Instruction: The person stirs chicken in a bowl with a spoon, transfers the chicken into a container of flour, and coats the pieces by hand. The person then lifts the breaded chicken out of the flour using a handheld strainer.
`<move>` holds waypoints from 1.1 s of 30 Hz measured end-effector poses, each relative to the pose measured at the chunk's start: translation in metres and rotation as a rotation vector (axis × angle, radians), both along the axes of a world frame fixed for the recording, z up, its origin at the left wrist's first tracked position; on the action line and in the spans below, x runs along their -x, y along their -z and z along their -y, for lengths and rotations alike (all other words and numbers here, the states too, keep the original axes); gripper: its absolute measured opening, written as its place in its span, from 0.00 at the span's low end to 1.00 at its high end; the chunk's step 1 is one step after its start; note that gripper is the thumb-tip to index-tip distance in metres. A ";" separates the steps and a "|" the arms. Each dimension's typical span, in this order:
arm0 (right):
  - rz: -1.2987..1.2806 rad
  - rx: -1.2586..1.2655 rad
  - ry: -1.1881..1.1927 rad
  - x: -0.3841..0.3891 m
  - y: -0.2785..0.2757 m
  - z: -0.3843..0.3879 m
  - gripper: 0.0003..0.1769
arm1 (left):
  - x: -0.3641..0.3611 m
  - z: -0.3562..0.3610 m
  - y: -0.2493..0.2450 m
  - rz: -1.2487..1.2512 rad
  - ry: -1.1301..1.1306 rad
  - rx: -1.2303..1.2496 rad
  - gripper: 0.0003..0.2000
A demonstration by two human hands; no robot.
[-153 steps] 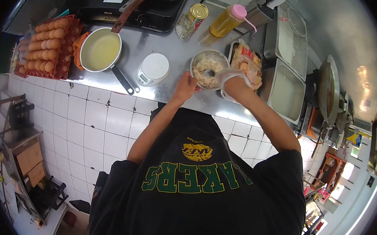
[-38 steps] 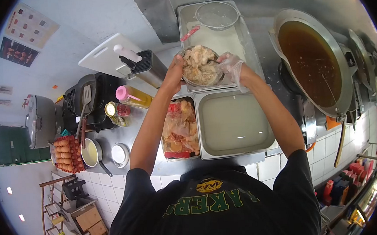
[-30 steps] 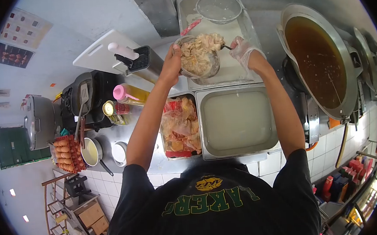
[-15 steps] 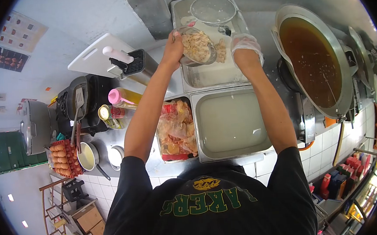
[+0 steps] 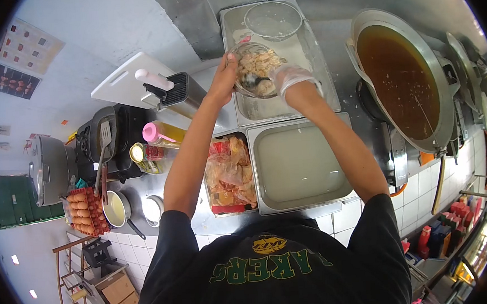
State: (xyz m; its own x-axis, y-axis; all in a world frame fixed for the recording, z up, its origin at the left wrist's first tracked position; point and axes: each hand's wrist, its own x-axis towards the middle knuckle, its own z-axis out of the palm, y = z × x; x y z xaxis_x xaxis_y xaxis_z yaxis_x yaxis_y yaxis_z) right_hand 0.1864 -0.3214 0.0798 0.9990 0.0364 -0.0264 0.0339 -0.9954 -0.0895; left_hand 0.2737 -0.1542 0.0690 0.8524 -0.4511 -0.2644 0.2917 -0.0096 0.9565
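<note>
My left hand (image 5: 226,77) grips the rim of a round metal bowl (image 5: 238,91), tilted over a floury steel tray (image 5: 246,115). Pale, wet-looking chopped meat pieces (image 5: 260,63) fill much of the bowl. In a clear plastic glove, my right hand (image 5: 294,80) is closed at the bowl's right side. A dark-ended spoon-like utensil (image 5: 251,79), smeared by motion, reaches from it into the bowl; its handle is hidden by the hand. A round sieve (image 5: 274,21) lies at the far end of the floury tray.
Nearer me are a steel pan of cloudy liquid (image 5: 300,159) and a tray of packed raw meat (image 5: 228,178). A large wok of brown oil (image 5: 399,79) stands right. A pink-capped bottle (image 5: 160,132), cans (image 5: 145,153) and an egg tray (image 5: 84,211) stand left.
My right hand has moved left and slightly down, bringing the dark-ended utensil from over the tray into the bowl. The bowl stays in my left hand; meat that lay beside it is now out of sight.
</note>
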 end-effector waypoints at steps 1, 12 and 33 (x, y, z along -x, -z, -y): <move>0.076 -0.044 0.042 -0.001 0.006 -0.003 0.13 | 0.002 0.000 0.000 -0.018 0.018 0.028 0.24; 0.117 0.047 0.189 -0.016 0.027 0.029 0.15 | 0.006 -0.003 0.041 -0.022 -0.058 0.032 0.24; 0.095 0.145 0.066 -0.031 0.033 0.023 0.12 | -0.006 0.005 0.069 0.192 -0.123 0.100 0.23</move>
State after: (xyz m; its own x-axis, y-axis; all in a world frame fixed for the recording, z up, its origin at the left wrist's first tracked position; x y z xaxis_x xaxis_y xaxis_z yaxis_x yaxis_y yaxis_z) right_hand 0.2173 -0.3444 0.0465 0.9973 -0.0265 0.0685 -0.0303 -0.9980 0.0553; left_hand 0.2798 -0.1597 -0.0004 0.9327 -0.3568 -0.0520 0.0980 0.1120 0.9889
